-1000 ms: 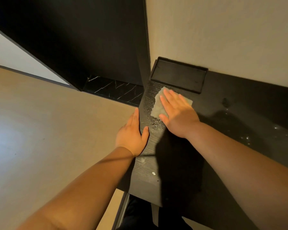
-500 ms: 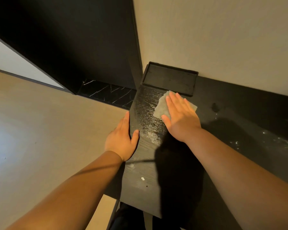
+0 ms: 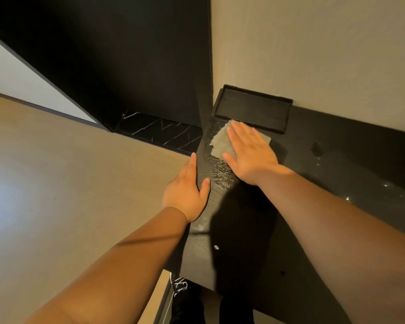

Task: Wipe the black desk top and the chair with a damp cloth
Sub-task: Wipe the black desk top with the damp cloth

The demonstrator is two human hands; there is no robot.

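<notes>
Grey cloth (image 3: 220, 142) now nearer tray (image 3: 253, 108)

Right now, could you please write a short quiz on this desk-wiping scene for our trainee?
1. True or false: the right hand presses flat on the cloth.
2. The black tray lies: A) beyond the cloth, against the wall; B) on the floor; C) under the cloth.
3. Fill in: the left hand rests on the ___ of the desk top, thumb on top.
Key: 1 true; 2 A; 3 edge.
</notes>
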